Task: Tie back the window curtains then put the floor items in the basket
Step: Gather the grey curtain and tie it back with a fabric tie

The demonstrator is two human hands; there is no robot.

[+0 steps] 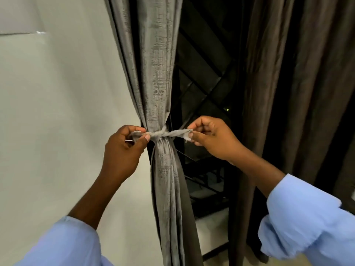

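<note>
We pinch one end of the tie [162, 134] in each hand, and it wraps the grey curtain [159, 73] gathered between them. Our left hand [125, 150] grips the left end with curled fingers; our right hand [213, 139] holds the right end between thumb and forefinger. The hands are apart, the knot midway. A pale wall [57, 112] lies left of the left hand. Behind the right hand a dark window [207, 73] shows a diagonal grille, with a brown curtain [288, 83] beyond it. Blue sleeves [307, 217] cover our forearms.
</note>
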